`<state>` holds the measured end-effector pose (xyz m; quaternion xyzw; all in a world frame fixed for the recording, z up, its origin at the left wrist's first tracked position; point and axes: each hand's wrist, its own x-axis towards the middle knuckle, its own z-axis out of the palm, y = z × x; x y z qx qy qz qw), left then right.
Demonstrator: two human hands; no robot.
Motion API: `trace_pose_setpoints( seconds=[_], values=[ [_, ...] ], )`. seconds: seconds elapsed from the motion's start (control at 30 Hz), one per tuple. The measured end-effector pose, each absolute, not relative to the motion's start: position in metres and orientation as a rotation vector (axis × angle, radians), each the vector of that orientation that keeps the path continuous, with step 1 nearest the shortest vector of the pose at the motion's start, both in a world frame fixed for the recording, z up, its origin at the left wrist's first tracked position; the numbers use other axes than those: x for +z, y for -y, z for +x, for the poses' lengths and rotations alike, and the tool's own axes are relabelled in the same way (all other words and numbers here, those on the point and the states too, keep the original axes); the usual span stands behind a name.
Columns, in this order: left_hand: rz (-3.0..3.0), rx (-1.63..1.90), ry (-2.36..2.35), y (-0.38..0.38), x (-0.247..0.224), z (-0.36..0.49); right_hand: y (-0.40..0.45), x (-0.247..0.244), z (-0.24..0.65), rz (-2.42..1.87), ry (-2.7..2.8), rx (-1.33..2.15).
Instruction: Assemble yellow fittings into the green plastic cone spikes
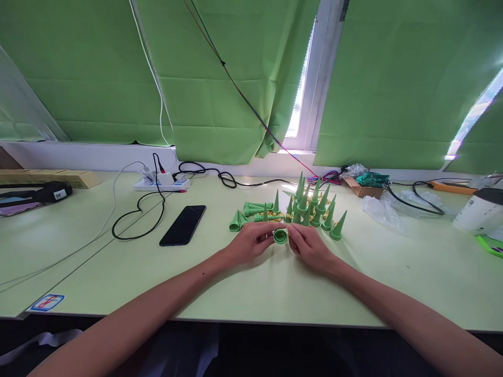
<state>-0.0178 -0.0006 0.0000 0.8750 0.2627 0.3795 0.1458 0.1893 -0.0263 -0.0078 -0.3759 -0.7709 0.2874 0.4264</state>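
Note:
My left hand (253, 240) is closed on a green plastic cone spike (280, 236), whose round open end faces me. Close beside that end, my right hand (308, 246) has its thumb and fingers pinched together; whatever lies between them is too small to make out. Behind my right hand stand several green cone spikes (314, 204), points up, grouped on the table. More green spikes (257, 208) lie on their sides beyond my left hand. Small yellowish pieces (277, 215) are scattered among them.
A black phone (183, 225) lies left of my hands. Behind it sit a white power strip (163, 183) and looping black cables (228, 179). Toward the right are a small cardboard box (361, 188), clear plastic wrap (381, 212) and a white cup (479, 212).

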Motion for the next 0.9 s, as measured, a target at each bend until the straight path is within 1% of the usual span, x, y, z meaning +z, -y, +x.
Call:
trace_pose_setpoints(
  seconds=[0.13, 0.37, 0.5, 0.7, 0.9],
  values=[
    [2.446, 1.103, -0.811, 0.001, -0.001, -0.015, 0.026, -0.008, 0.188, -0.937, 1.908, 0.695],
    [1.782, 1.018, -0.842, 0.004, 0.002, -0.008, 0.024, -0.008, 0.188, -0.977, 1.841, 0.59],
    [1.572, 0.925, -0.783, -0.001, 0.002, -0.007, 0.025, -0.006, 0.188, -1.003, 1.834, 0.565],
    [1.554, 0.76, -0.775, -0.003, 0.001, -0.009, 0.024, -0.007, 0.189, -0.998, 1.912, 0.567],
    [1.713, 0.793, -0.792, -0.003, 0.0, -0.011, 0.02, -0.011, 0.191, -0.97, 1.994, 0.644]
  ],
)
